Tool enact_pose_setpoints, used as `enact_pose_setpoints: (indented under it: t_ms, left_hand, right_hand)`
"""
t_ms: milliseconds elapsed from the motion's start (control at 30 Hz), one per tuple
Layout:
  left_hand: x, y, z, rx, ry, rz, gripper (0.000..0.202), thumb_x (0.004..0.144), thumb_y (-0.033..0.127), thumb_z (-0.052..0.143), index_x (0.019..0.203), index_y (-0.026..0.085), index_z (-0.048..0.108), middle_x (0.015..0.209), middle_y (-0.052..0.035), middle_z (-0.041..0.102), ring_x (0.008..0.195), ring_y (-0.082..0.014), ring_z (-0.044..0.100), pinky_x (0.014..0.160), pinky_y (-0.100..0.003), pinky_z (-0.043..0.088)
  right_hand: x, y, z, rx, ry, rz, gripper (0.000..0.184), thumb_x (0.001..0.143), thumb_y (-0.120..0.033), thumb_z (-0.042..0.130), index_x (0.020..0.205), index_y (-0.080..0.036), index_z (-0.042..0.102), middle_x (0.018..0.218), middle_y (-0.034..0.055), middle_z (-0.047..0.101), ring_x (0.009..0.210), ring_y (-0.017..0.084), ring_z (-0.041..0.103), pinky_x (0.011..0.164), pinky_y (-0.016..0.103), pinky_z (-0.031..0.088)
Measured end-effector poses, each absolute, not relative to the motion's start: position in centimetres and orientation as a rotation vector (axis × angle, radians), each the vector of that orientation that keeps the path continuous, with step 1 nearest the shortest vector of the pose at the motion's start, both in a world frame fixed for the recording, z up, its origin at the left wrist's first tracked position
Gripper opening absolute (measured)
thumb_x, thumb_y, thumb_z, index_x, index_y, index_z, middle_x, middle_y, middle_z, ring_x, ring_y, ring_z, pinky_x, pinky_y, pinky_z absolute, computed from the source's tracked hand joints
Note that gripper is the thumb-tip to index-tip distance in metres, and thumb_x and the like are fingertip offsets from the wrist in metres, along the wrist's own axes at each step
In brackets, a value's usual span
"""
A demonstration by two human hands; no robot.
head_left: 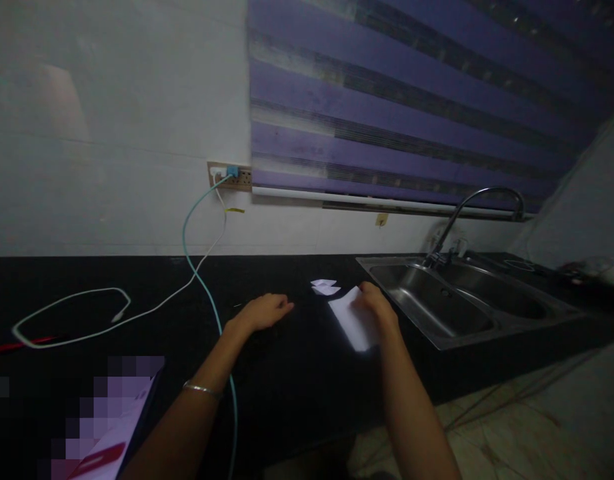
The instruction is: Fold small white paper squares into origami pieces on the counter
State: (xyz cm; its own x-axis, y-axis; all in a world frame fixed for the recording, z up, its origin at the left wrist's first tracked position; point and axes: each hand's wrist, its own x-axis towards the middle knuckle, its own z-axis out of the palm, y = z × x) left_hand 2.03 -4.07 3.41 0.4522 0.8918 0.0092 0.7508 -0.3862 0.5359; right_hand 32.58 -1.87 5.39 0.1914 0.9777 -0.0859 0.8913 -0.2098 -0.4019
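My right hand [379,308] is closed on the right edge of a sheet of white paper [351,320], tilted over the black countertop [307,387]. Part of the sheet is hidden behind this hand. To the left, my left hand [265,311] is low over the counter with nothing in it, its fingers loosely curved and apart from the paper. Beyond both hands lies a small folded white paper piece [325,288] with pointed ends, close to the sheet's far corner.
A double steel sink [437,333] with a curved faucet [454,220] is on the right. A teal cable [209,293] runs from the wall socket [244,178] across the counter, passing under my left forearm. A white cable [157,308] loops left. A lit screen [121,427] is at lower left.
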Motion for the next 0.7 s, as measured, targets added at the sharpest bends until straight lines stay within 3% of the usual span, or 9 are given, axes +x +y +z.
enact_pose_setpoints:
  t_ms: [133, 400, 700]
  left_hand:
    - [1.9, -3.9, 3.2, 2.24, 1.344, 0.436, 0.043, 0.089, 0.055, 0.038, 0.081, 0.018, 0.059, 0.077, -0.0055, 0.065, 0.066, -0.0165, 0.056, 0.061, -0.026, 0.037]
    - [1.8, -4.1, 3.4, 2.202, 1.321, 0.473, 0.043, 0.087, 0.055, 0.04, 0.081, 0.018, 0.062, 0.078, -0.0057, 0.065, 0.067, -0.0168, 0.055, 0.061, -0.026, 0.037]
    - [1.7, -3.7, 3.1, 2.239, 1.325, 0.454, 0.045, 0.088, 0.056, 0.038, 0.083, 0.018, 0.062, 0.084, -0.0078, 0.066, 0.071, -0.0188, 0.057, 0.065, -0.028, 0.039]
  right_hand:
    - [33.7, -0.5, 4.1, -2.22, -1.661, 0.31, 0.038, 0.073, -0.014, 0.064, 0.111, -0.011, 0.061, 0.111, 0.018, 0.065, 0.105, 0.026, 0.062, 0.081, 0.028, 0.047]
    - [34.5, 0.3, 2.7, -2.19, -1.567, 0.187, 0.02, 0.079, -0.024, 0.061, 0.093, -0.015, 0.073, 0.094, 0.0152, 0.072, 0.094, 0.025, 0.067, 0.074, 0.027, 0.048]
    - [35.0, 0.8, 2.9, -2.154, -1.539, 0.132, 0.018, 0.076, -0.016, 0.059, 0.087, -0.013, 0.073, 0.088, 0.0157, 0.072, 0.092, 0.026, 0.068, 0.074, 0.026, 0.048]
